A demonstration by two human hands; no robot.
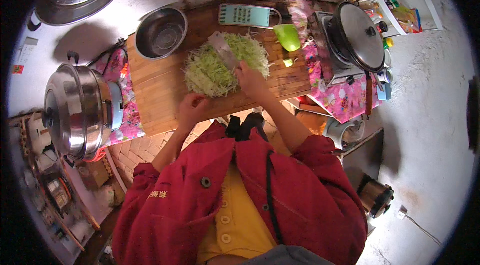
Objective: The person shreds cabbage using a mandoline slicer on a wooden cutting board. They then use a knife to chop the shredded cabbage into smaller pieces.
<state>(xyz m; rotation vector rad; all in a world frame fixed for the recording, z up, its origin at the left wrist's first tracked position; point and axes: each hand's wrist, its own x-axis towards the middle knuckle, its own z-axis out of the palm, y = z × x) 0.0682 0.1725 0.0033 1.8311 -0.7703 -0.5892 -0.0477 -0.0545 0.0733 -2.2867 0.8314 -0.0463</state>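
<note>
A broad heap of shredded pale-green vegetable [210, 72], perhaps gourd or radish, lies on a wooden cutting board [157, 96]. My right hand [250, 80] grips the handle of a kitchen knife, whose wide metal blade [224, 50] lies across the middle of the shreds. At the board's near edge, my left hand [192, 109] is loosely curled beside the heap, thumb and fingers apart, with nothing seen in it. A cut piece of green vegetable [287, 37] sits to the right, and a small offcut [288, 62] is below it. Behind the heap rests a light-blue grater [244, 16].
A steel bowl [161, 32] stands at the board's back left corner. On the left is a large lidded steamer pot [80, 111]. A lidded wok [360, 36] sits on a stove at the right, its wooden handle [368, 94] pointing towards me. A pink floral cloth [347, 98] covers the table.
</note>
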